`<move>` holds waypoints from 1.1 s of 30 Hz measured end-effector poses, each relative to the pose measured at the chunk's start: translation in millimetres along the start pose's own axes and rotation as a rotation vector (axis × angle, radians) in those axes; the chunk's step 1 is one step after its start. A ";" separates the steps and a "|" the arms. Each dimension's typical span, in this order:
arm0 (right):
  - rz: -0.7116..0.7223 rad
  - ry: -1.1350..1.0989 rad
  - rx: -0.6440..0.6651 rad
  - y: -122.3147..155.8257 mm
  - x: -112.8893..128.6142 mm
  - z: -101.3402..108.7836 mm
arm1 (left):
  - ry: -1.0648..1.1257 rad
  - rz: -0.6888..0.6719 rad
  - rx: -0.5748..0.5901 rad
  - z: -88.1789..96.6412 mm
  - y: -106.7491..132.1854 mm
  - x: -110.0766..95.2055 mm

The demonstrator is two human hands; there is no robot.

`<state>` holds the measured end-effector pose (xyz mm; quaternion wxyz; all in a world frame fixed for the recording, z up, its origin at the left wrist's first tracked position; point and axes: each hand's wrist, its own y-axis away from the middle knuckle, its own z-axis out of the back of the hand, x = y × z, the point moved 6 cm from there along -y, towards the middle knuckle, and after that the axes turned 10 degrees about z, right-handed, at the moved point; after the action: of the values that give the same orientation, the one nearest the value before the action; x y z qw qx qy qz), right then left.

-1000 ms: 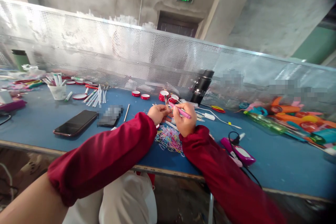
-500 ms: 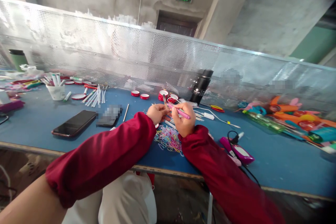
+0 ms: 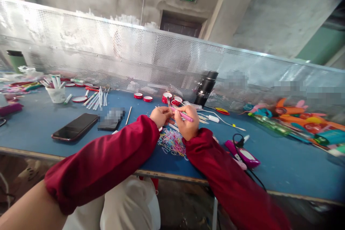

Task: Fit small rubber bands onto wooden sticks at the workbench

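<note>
- Head view, the only one: a pink pen-like tool (image 3: 185,116) is gripped in the right hand (image 3: 188,125), just beyond the pile of coloured loops (image 3: 173,141), call that the landmark.
- A thin flat stick (image 3: 169,101) looks to be pinched in the left hand (image 3: 160,116), also just beyond the pile. It's tipped up, probably so its end is kept clear of the fingers.
- Both hands are brought together there, presumably so one piece can be steadied while the other is worked against it.
- The loops are likely heaped that close so they can be grabbed without much reaching.
- The phone (image 3: 75,126) is laid well left of the pile, maybe just to be out of the way. Red round tins (image 3: 167,97) are set beyond it.
- Now the murky bits: where tool and stick meet is covered by fingers, so contact can't be told. The pile's right edge is partly blocked by the right sleeve (image 3: 212,161). Some dark pouch-like thing (image 3: 111,120) left of the pile is pixelated.
</note>
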<state>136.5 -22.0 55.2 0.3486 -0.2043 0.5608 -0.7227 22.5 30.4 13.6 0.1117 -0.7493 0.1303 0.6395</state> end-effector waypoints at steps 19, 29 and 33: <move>0.005 0.012 -0.008 -0.1 1.7 -1.1 | -0.013 0.002 -0.006 0.9 0.1 1.4; 0.015 0.013 -0.039 -0.7 1.4 3.1 | -0.019 0.019 -0.013 0.5 1.3 -0.8; 0.026 0.005 -0.016 -0.9 4.6 0.1 | -0.017 0.007 -0.014 0.9 0.3 0.4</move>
<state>133.2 -25.4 55.6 0.3551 -0.1982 0.5701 -0.7138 21.6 30.5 13.1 0.1054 -0.7441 0.1274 0.6473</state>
